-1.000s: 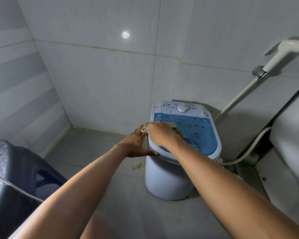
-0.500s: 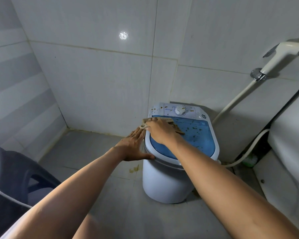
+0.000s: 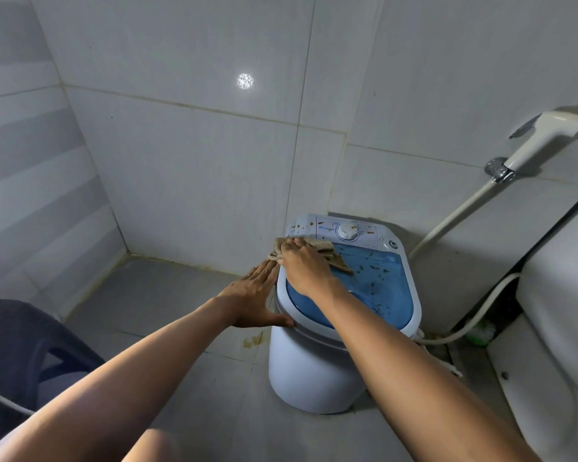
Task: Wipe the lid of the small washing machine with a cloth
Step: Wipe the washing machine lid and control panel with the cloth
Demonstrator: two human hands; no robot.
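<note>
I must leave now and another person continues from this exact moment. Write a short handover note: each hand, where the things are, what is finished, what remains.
Right hand: pressing the cloth flat on the far left corner of the blue lid; a flat press, not a closed grip.
Left hand: open, flat against the left side of the washing machine, steadying it.
Done: the near left part of the lid looks free of specks.
Left: brown specks cover the middle and right of the lid, and the white control panel around the dial.
</note>
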